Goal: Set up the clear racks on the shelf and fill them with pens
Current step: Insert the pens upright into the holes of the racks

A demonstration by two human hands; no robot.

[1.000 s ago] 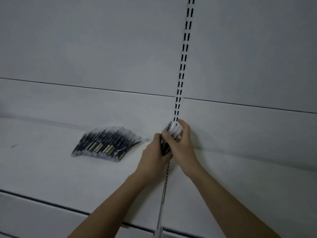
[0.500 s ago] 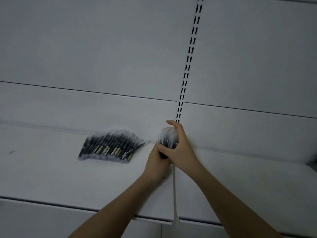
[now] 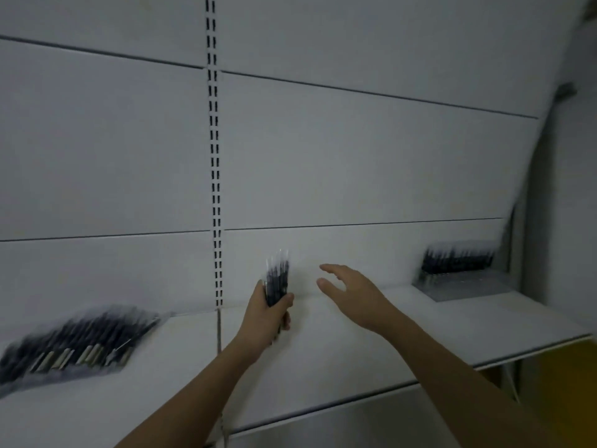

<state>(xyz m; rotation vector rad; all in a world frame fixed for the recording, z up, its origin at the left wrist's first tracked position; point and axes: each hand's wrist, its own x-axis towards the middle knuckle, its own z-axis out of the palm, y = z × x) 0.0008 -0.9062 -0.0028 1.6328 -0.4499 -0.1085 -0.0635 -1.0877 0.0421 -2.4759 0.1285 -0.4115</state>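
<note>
The bundle of pens (image 3: pixel 277 279), gripped by both hands a moment ago, now stands upright in the left hand (image 3: pixel 265 313) alone at centre frame. The right hand (image 3: pixel 350 294) has let go, fingers spread, reaching toward the clear rack (image 3: pixel 465 281) at right, likely the next fill. Motion blur smears the rack and the loose pens (image 3: pixel 80 345) at lower left.

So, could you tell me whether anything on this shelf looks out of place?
Only the loose pile of pens lying slanted on the shelf at the left, outside any rack. The clear rack at far right already holds pens upright.
</note>
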